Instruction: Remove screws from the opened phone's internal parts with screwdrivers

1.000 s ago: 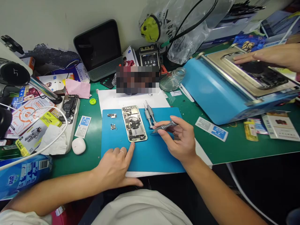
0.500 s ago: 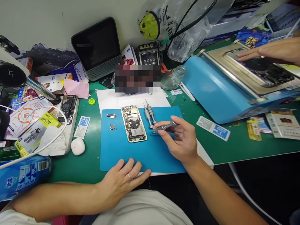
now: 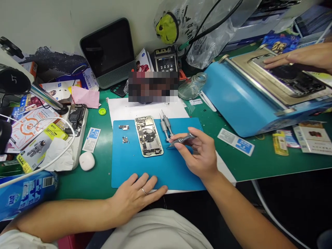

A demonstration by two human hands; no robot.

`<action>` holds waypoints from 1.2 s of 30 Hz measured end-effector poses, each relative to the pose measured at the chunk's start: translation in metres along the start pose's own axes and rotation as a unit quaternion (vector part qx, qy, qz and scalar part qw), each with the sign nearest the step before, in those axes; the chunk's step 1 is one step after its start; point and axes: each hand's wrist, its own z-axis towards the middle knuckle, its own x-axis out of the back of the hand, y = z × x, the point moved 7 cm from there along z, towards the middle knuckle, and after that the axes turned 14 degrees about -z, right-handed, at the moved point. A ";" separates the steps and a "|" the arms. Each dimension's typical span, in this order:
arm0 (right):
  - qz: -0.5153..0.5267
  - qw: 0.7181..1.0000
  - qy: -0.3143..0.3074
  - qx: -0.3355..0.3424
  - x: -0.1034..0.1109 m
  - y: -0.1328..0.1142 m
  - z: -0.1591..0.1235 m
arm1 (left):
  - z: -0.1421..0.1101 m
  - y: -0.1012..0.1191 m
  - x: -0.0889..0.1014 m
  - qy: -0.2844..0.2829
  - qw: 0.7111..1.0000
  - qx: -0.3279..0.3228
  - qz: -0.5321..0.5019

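My right hand is closed around a grey screwdriver, gripped between thumb and fingers with its thin tip pointing left and down over the blue mat. Left of that tip lies an opened phone, its inner parts showing. Two more grey screwdrivers rest side by side between the phone and my right hand. Two small circuit board pieces, an upper one and a lower one, sit left of the phone. My left hand, fingers spread, lies flat on the mat's front edge and holds nothing.
At the right, another person's hand rests on a phone frame atop a blue machine. A glass jar and a dark-screened display stand behind. Boxes and a white earbud case are at left.
The view has shifted very slightly. Both hands, the held screwdriver and the parts on the mat stay where they were.
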 end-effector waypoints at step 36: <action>0.036 0.969 -0.048 0.240 -0.041 -0.051 0.011 | 0.010 -0.017 0.007 -0.007 0.991 0.037 -0.129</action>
